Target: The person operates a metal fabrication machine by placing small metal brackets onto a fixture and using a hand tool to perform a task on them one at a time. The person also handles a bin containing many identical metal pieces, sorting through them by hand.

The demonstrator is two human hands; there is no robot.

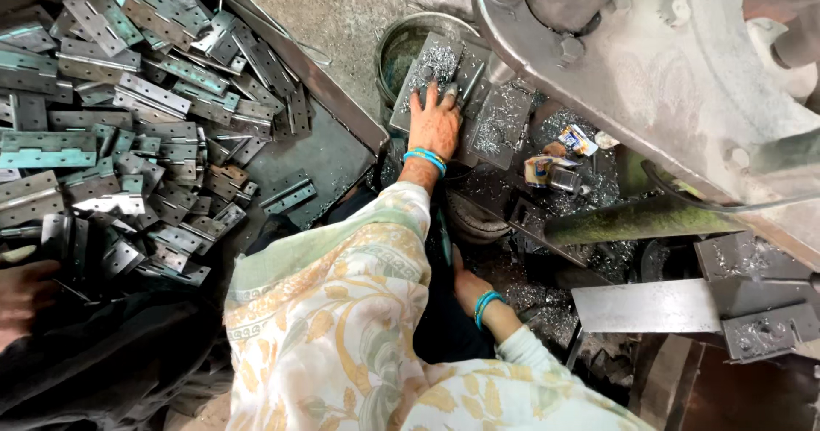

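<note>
Floral sleeves, turquoise bangles

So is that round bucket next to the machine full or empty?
Cannot tell how full: the round bucket is partly covered by a metal plate under the left hand.

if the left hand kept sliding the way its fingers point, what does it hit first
The left hand points up the shaving-strewn metal plate; past its far edge lies the round bucket, probably first, though depth is unclear.

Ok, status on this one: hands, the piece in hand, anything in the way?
Left hand flat on metal plate, fingers spread. Right hand low, mostly hidden, grip unclear. Metal shavings strewn around; hinge pile off left.
</note>
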